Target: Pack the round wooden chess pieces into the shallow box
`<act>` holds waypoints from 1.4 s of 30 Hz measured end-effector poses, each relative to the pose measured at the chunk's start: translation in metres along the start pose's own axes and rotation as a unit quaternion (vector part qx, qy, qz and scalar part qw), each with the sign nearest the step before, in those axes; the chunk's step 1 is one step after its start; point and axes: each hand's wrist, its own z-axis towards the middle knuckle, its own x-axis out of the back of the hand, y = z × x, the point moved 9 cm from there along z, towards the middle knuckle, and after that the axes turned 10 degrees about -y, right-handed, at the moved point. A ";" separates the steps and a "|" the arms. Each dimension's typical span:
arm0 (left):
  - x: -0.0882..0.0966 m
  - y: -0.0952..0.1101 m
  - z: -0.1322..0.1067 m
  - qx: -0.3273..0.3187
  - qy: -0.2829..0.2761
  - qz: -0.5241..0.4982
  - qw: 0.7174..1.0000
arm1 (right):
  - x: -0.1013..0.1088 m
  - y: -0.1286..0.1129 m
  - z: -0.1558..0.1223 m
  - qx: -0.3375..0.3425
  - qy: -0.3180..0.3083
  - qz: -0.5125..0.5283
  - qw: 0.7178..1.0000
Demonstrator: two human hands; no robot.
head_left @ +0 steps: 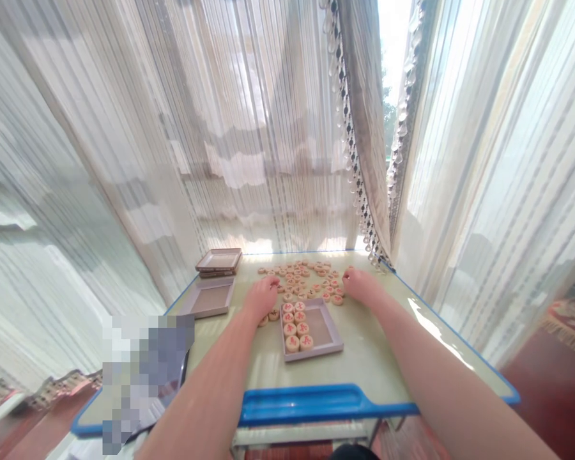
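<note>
Eight pieces (303,328) sit in our tray (314,353), loads more loose on the desk (374,364). Left hand (263,294) and right hand (363,285) look curled, we can't tell if gripping; dragging either could scatter pieces.

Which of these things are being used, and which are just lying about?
In use, it seems:
left hand
right hand
loose round pieces
tray with eight pieces

Apparently just there:
grey tray, left
stacked trays
curtains

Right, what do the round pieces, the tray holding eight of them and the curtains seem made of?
Round pieces: wood or plastic, smooth-looking; their even tan leaves it open.
Tray: perhaps cardboard, matte, with thin walls.
Curtains: sheer fabric; light passes through.
</note>
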 end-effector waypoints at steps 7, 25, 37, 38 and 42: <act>0.008 0.021 0.005 -0.039 0.009 0.030 0.999 | -0.001 -0.029 0.004 0.094 0.097 0.019 0.991; -0.002 0.032 0.054 -0.084 -0.061 0.081 0.991 | -0.013 -0.042 0.013 0.165 0.053 0.112 0.979; 0.002 0.043 0.044 -0.139 0.001 0.064 0.988 | -0.008 -0.006 0.031 0.032 0.012 0.219 0.975; 0.000 0.045 0.044 -0.145 -0.007 0.074 0.987 | -0.009 -0.007 0.033 0.024 0.004 0.222 0.975; -0.005 0.043 0.048 -0.144 -0.013 0.088 0.986 | -0.008 -0.012 0.039 0.017 0.015 0.215 0.976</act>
